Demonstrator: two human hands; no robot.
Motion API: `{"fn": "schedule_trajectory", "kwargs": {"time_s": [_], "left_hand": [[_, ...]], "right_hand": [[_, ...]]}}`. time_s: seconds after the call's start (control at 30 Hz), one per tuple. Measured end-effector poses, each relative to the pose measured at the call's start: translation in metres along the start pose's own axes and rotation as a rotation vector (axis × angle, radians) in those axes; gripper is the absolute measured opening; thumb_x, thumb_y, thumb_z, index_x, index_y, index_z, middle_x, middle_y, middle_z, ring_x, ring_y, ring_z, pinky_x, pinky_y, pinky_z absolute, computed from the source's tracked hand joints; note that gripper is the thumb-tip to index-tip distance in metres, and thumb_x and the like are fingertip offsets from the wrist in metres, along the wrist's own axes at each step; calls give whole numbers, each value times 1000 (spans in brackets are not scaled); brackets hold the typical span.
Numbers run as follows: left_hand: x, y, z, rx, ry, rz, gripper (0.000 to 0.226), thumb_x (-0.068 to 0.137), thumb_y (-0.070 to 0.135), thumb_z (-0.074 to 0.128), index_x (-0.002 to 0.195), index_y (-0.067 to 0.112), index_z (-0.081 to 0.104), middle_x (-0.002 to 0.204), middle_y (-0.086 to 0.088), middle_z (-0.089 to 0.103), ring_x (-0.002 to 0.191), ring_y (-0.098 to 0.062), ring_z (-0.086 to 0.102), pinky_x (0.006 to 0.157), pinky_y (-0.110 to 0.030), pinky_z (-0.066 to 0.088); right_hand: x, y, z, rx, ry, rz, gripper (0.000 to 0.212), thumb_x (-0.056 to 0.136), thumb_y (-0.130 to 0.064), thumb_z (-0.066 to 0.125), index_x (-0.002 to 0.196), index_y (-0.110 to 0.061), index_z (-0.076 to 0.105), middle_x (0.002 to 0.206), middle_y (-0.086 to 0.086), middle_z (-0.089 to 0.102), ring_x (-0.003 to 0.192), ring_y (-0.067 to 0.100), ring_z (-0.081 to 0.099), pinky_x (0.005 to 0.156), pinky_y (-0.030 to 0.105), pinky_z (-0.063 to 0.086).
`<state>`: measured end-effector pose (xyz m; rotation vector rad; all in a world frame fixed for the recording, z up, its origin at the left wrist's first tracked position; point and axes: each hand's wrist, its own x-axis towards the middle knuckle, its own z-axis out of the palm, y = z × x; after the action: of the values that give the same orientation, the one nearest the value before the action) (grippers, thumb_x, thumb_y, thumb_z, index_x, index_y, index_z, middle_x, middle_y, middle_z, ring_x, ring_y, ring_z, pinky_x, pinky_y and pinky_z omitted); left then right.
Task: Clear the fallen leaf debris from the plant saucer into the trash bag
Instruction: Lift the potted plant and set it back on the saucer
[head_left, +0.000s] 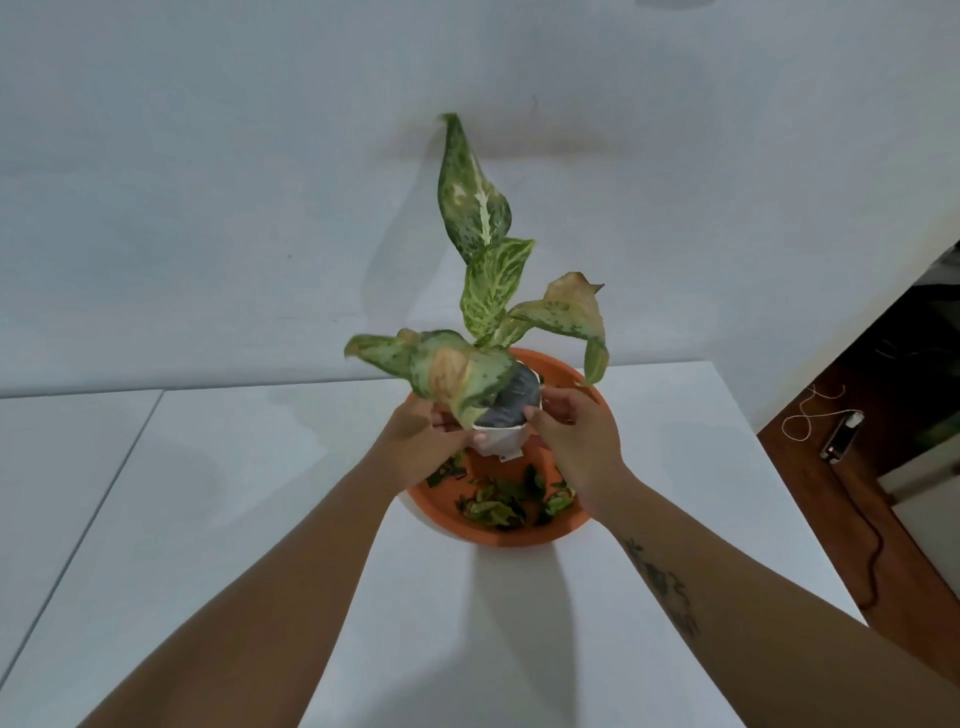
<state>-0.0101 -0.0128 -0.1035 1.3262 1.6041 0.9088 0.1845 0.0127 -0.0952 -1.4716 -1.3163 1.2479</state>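
Observation:
An orange plant saucer (524, 536) sits on the white table (249, 519). Torn green leaf debris (506, 501) lies in its near half. Over the saucer's middle is a small white pot (503, 440) with a speckled green plant (480, 291), some leaves browned. My left hand (421, 434) grips the pot's left side, partly under a drooping leaf. My right hand (574, 434) grips its right side. I cannot tell whether the pot rests on the saucer or is lifted. No trash bag is in view.
A white wall (208, 182) rises behind the table. A seam (88, 519) divides the tabletop at the left. To the right the table ends above a wooden floor (831, 499) with a small device (841, 435), a white cord and a dark cable.

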Motion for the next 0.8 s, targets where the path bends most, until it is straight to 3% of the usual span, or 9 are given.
{"fn": "schedule_trajectory", "kwargs": {"time_s": [0.1, 0.2, 0.33, 0.47, 0.53, 0.63, 0.7, 0.8], "left_hand": [[-5, -1, 0, 5, 60, -25, 47, 77, 23, 81, 121, 26, 65, 111, 11, 72, 100, -6, 66, 94, -28, 53], [-14, 0, 8, -44, 110, -8, 43, 76, 26, 82, 115, 32, 67, 105, 15, 74, 95, -2, 69, 88, -25, 55], [-18, 6, 18, -130, 203, -28, 16, 85, 31, 73, 97, 41, 70, 95, 23, 73, 91, 11, 66, 87, -18, 50], [-17, 11, 22, -141, 211, -48, 12, 90, 33, 66, 99, 41, 67, 103, 18, 72, 104, -3, 65, 93, -24, 50], [-17, 16, 24, -186, 207, -39, 19, 93, 23, 63, 99, 41, 62, 103, 21, 69, 105, -3, 64, 89, -18, 49], [-19, 22, 26, -205, 180, -48, 22, 95, 20, 61, 96, 42, 64, 102, 21, 71, 105, -5, 66, 97, -31, 51], [-19, 21, 27, -152, 210, -61, 15, 96, 26, 58, 102, 38, 65, 109, 14, 72, 107, -10, 66, 100, -37, 50], [-26, 21, 27, 90, 284, -32, 24, 102, 23, 43, 114, 24, 64, 106, 9, 64, 98, -10, 60, 88, -23, 44]], "right_hand": [[-2, -3, -1, -89, 22, -33, 13, 86, -28, 66, 98, -23, 64, 88, -7, 68, 83, 13, 66, 69, 22, 54], [1, -10, -6, -92, -55, -50, 6, 91, -26, 60, 96, -28, 58, 81, -20, 59, 75, 0, 57, 64, 9, 40], [8, -12, -10, -79, -230, -29, 35, 95, -29, 54, 130, -30, 55, 115, -17, 62, 105, 4, 57, 83, 15, 45], [7, -5, -15, -50, -209, -60, 19, 94, -23, 56, 109, -33, 60, 97, -22, 64, 92, 0, 61, 69, 10, 44], [4, -1, -17, -38, -186, -89, 21, 92, -22, 58, 112, -27, 62, 102, -17, 68, 94, 0, 63, 68, 9, 46], [-1, 2, -17, -34, -175, -114, 25, 92, -22, 57, 115, -29, 62, 103, -14, 68, 87, -7, 62, 63, 6, 46], [-1, 2, -17, -55, -182, -130, 24, 92, -22, 55, 114, -29, 62, 103, -14, 68, 89, -1, 63, 69, 11, 46], [12, 7, -24, -238, -172, -238, 19, 91, -20, 50, 105, -27, 62, 96, -13, 67, 88, 5, 62, 75, 20, 49]]}}
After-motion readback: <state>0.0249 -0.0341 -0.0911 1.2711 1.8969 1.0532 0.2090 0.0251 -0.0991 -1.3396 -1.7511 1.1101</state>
